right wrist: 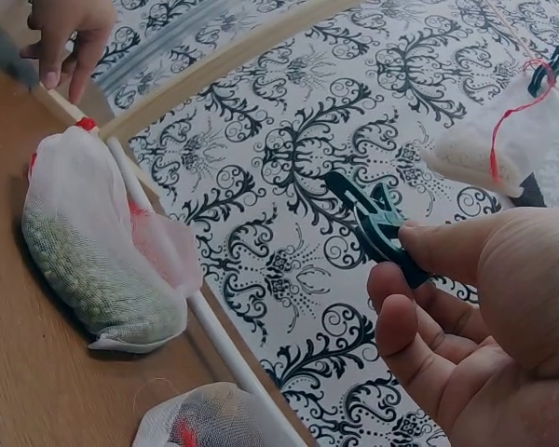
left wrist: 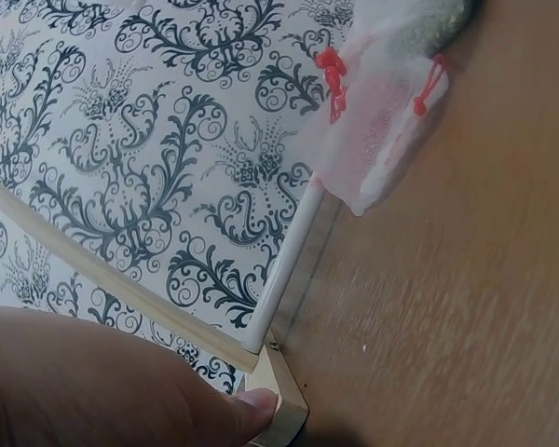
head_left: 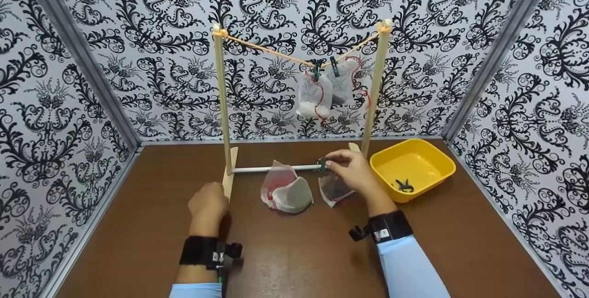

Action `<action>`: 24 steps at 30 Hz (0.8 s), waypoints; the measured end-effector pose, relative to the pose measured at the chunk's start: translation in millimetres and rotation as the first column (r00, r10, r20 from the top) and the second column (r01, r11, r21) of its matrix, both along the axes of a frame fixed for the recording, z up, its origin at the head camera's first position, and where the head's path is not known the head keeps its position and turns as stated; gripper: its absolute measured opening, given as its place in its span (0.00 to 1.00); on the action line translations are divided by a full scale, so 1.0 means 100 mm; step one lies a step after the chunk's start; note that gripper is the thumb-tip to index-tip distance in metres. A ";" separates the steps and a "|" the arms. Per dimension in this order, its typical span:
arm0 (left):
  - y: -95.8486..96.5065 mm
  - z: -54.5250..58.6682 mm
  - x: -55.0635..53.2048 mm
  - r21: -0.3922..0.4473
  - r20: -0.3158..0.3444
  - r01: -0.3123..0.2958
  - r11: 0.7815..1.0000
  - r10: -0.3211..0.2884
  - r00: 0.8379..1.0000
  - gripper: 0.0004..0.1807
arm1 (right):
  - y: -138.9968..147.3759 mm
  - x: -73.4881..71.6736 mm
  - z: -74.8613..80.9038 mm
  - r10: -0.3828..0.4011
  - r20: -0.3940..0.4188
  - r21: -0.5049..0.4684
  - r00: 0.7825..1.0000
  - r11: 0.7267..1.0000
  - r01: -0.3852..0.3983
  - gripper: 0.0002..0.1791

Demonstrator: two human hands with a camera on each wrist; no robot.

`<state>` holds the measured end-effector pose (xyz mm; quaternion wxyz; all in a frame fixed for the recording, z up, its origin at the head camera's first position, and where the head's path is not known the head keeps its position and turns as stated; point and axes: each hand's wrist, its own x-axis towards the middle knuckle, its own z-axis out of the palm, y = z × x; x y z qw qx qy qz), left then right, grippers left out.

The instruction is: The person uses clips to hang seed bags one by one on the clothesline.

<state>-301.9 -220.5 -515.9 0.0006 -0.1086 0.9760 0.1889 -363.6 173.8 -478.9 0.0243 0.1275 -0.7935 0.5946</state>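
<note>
My right hand (head_left: 354,171) pinches a dark green clothespin (right wrist: 377,223) between thumb and fingers, above the white crossbar of a wooden stand. With thumb and fingers, my left hand (head_left: 208,201) grips the stand's left wooden foot (left wrist: 281,405). On the table between the hands lie a sheer drawstring bag with greenish contents (right wrist: 102,261) and a pinkish mesh bag (head_left: 277,176) beside it. Another mesh bag (head_left: 333,190) lies just below my right hand, partly hidden by it. Two filled bags, one white (head_left: 315,93) and one greyish (head_left: 339,84), hang clipped on the stand's orange cord (head_left: 267,49).
A yellow tub (head_left: 414,148) stands to the right of the stand, with dark clothespins (head_left: 404,186) inside. Two wooden posts, left (head_left: 222,105) and right (head_left: 377,86), hold up the cord. Patterned walls enclose the brown table (head_left: 294,252) at the back and sides.
</note>
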 end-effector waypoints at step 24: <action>0.92 0.70 0.33 -0.163 -0.515 0.548 0.821 -0.544 0.662 0.37 | -0.47 0.38 0.17 0.215 -0.033 -0.023 0.976 0.976 -0.216 0.08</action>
